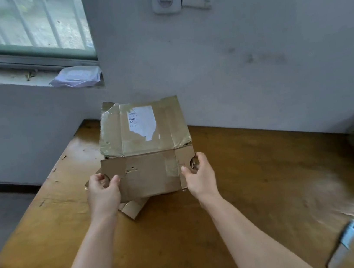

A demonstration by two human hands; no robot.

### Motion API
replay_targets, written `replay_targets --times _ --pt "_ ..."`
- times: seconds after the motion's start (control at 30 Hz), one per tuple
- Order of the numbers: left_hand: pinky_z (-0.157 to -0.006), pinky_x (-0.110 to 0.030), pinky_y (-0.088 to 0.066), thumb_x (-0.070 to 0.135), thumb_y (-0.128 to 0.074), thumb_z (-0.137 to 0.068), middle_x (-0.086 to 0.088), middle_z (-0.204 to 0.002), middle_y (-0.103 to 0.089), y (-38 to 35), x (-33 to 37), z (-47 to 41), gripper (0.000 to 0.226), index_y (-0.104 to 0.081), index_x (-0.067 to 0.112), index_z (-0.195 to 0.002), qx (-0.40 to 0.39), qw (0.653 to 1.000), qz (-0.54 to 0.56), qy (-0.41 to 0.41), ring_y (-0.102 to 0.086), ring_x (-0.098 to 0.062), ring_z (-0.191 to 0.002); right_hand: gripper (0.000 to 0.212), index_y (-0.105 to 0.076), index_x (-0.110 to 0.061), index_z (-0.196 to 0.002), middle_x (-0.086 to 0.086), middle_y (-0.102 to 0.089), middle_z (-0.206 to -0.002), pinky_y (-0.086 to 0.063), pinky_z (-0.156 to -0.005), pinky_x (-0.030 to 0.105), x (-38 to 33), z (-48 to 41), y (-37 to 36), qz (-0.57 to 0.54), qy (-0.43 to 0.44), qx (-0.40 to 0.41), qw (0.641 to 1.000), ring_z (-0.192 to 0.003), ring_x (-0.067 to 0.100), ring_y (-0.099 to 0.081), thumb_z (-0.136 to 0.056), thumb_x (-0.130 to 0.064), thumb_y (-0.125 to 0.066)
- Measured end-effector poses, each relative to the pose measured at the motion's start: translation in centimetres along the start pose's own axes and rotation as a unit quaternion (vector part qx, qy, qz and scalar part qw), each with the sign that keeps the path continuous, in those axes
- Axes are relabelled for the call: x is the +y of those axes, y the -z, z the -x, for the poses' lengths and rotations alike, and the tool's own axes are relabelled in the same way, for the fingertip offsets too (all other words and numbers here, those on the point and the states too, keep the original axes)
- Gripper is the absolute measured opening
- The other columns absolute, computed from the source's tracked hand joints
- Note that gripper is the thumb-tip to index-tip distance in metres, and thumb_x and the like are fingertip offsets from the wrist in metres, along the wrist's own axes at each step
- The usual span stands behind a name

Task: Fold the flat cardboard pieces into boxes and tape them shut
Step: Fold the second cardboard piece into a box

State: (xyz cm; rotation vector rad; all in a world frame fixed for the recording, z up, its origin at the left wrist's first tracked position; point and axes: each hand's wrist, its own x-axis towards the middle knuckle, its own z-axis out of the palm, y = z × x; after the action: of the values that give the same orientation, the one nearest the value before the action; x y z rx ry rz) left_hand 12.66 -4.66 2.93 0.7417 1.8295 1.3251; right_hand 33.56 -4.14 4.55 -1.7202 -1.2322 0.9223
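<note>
Flap (145, 174) of the cardboard box (143, 127) sits pinched by left hand (102, 194) and right hand (200, 176); worn crease may tear.

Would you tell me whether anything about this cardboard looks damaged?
The cardboard piece is worn. Its white label is torn along the bottom, old tape clings to it, and its far left corner is ragged.

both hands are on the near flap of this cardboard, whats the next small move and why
Probably bend the near flap along the crease where it meets the labelled panel. The left hand and right hand pinch its two ends, and the piece looks flat, not yet boxed.
</note>
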Motion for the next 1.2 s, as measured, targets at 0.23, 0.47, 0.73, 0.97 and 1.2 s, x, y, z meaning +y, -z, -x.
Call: replay_targets --times 0.23,0.47,0.73,0.97,1.2 --pt "-0.07 -0.044 -0.053 0.009 -0.059 -0.094 -0.008 -0.121 -0.049 -0.4 -1.4 5.3 0.037 -0.045 0.01 -0.127 0.007 0.986 0.124 0.112 -0.05 -0.025 -0.097 0.05 -0.044 -0.019 -0.138 -0.009 -0.055 -0.124 -0.04 -0.085 0.014 1.4 3.0 4.2 -0.031 -0.022 -0.048 0.998 -0.111 0.008 -0.051 -0.092 -0.019 -0.064" --pt "-0.056 -0.038 -0.057 0.051 -0.046 -0.096 -0.006 -0.097 -0.072 1.4 -2.3 7.0 0.035 -0.065 0.023 -0.099 -0.128 0.931 0.265 0.215 -0.068 -0.023 -0.079 0.066 -0.033 -0.009 -0.149 0.006 -0.041 -0.15 -0.035 -0.112 0.04 3.2 3.6 3.2 -0.074 -0.134 -0.042 0.987 -0.135 0.024 -0.042 -0.091 -0.015 -0.065" --pt "-0.06 -0.031 -0.037 0.073 -0.02 -0.09 -0.011 -0.103 -0.069 0.8 -4.7 4.4 0.074 -0.077 0.027 -0.079 -0.215 0.842 0.387 0.309 -0.053 -0.028 -0.078 0.063 -0.037 -0.014 -0.147 0.003 -0.042 -0.149 -0.035 -0.105 0.032 4.2 2.6 0.9 -0.113 -0.183 0.012 0.976 -0.133 0.023 -0.043 -0.091 -0.013 -0.065" --pt "-0.063 -0.034 -0.059 0.012 -0.04 -0.1 -0.013 -0.099 -0.067 -0.7 -6.9 2.1 0.026 -0.065 0.008 -0.099 -0.117 0.882 0.32 0.325 -0.062 -0.025 -0.085 0.06 -0.039 -0.014 -0.146 0.003 -0.044 -0.148 -0.035 -0.108 0.034 4.9 0.9 -0.2 -0.079 -0.183 0.054 0.978 -0.135 0.024 -0.041 -0.092 -0.017 -0.065" --pt "-0.047 -0.025 -0.034 0.017 -0.062 -0.093 -0.008 -0.078 -0.063 -0.8 -8.5 -0.1 0.02 -0.066 0.012 -0.113 -0.112 0.969 -0.028 0.218 -0.046 -0.015 -0.058 0.059 -0.039 -0.015 -0.147 0.005 -0.045 -0.146 -0.036 -0.106 0.034 6.2 0.2 -0.4 -0.093 -0.22 0.087 0.967 -0.133 0.026 -0.042 -0.093 -0.017 -0.064"
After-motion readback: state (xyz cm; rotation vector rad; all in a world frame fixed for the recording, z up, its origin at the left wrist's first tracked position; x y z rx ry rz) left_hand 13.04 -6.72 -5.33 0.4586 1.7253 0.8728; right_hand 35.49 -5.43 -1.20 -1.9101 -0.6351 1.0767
